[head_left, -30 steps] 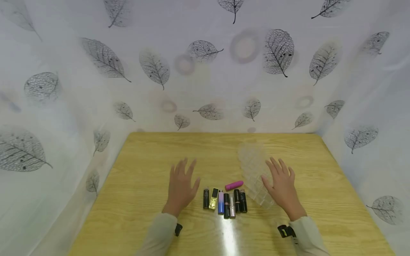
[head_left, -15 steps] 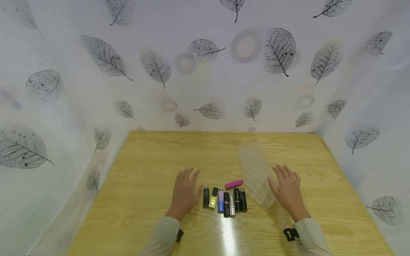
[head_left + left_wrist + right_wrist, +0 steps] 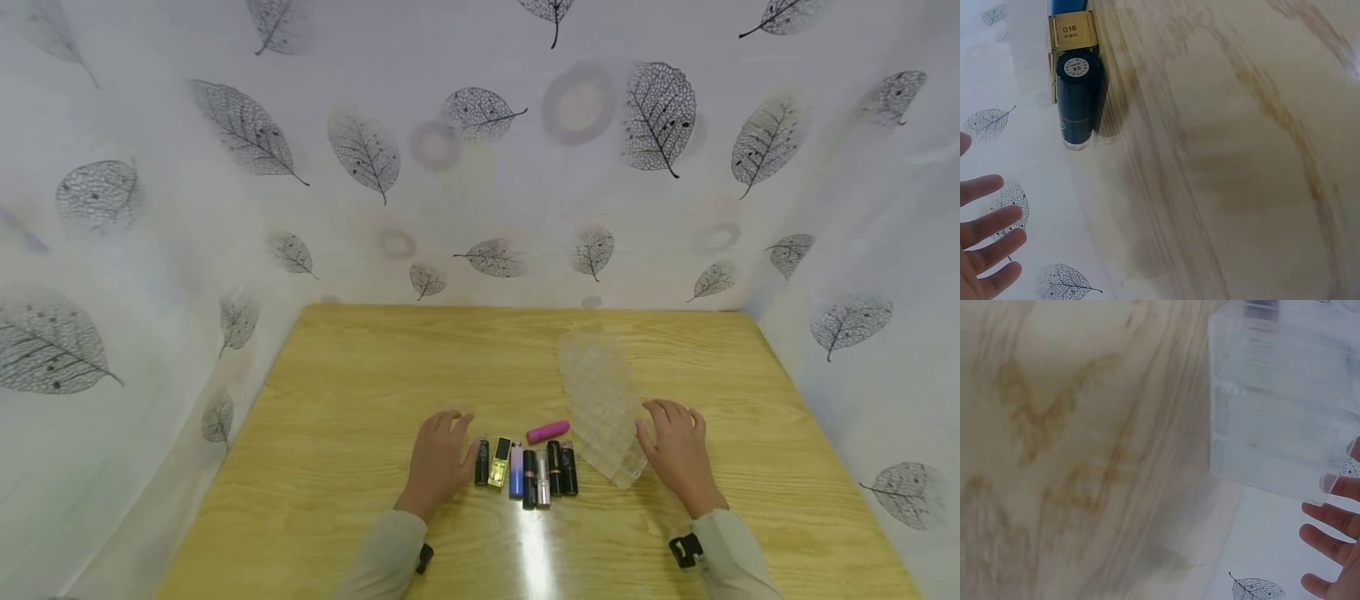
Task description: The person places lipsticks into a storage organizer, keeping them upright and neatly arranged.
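My left hand (image 3: 438, 462) is just left of the row of lipsticks, its fingers relaxed and nothing in them. Nearest its thumb lies a black lipstick (image 3: 482, 463); in the left wrist view the round label shows on the end of this black tube (image 3: 1079, 94). To its right are a gold-and-black lipstick (image 3: 499, 462), a lilac-and-blue one (image 3: 517, 471), a silver one (image 3: 543, 481) and several black ones. My right hand (image 3: 678, 454) hovers by the right edge of a clear compartmented organizer (image 3: 600, 408), fingers loosely bent. In the right wrist view its fingertips overlap the organizer's (image 3: 1272, 437) corner.
A magenta lipstick (image 3: 548, 432) lies slantwise behind the row, left of the organizer. Everything sits on a wood-grain table (image 3: 360, 358). White leaf-printed sheeting (image 3: 495, 200) rises behind the table and along both sides.
Both hands have drawn back toward the person. The left has also shifted right, closer to the black lipstick, and the right has moved slightly right. Lipsticks and organizer stay in place.
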### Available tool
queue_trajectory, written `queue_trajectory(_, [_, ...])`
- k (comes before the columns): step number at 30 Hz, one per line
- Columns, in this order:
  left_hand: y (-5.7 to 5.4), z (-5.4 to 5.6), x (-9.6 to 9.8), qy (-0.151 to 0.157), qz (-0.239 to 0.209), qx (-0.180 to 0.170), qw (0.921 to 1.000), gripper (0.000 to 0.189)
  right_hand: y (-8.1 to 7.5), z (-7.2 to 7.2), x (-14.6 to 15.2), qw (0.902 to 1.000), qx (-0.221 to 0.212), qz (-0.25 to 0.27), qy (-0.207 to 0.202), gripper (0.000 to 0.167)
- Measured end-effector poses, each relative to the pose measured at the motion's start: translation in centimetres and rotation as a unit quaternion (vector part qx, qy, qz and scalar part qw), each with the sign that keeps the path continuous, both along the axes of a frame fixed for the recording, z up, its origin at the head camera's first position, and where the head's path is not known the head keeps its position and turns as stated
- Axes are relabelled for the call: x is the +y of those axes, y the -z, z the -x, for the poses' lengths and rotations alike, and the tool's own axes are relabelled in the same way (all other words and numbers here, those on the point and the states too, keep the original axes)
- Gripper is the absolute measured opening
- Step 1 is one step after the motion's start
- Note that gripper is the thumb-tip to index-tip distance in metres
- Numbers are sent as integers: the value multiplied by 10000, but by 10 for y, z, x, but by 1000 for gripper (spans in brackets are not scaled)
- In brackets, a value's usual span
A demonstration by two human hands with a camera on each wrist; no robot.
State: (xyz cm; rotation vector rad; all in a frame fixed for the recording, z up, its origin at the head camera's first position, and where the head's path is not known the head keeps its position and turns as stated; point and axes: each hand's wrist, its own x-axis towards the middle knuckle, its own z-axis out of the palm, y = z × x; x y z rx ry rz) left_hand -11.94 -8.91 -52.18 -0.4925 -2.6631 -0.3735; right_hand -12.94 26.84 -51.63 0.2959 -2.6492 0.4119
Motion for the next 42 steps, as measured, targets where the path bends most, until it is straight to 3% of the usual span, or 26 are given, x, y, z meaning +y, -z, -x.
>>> queue_trajectory(13, [7, 1, 5, 86, -89, -531, 9985, 31, 11, 3, 12, 9996, -186, -129, 147, 30])
queue_trajectory(18, [9, 2, 5, 83, -112, -602, 9981, 31, 9, 3, 16, 9983, -499, -220, 189, 27])
queue_trajectory(23, [10, 4, 3, 28, -82, -695, 9975, 31, 8, 3, 18, 9962, -755, -436, 29, 16])
queue_trajectory(30, [10, 6, 2, 31, -103, -733, 9973, 30, 13, 5, 22, 9931, -884, -763, -142, 18])
queue_trajectory(36, [12, 6, 1, 41, -124, -720, 9973, 29, 17, 4, 21, 9929, -645, -964, -263, 18])
queue_trajectory(42, [11, 7, 0, 68, -143, -629, 9979, 29, 14, -4, 14, 9902, -428, -1330, -71, 30])
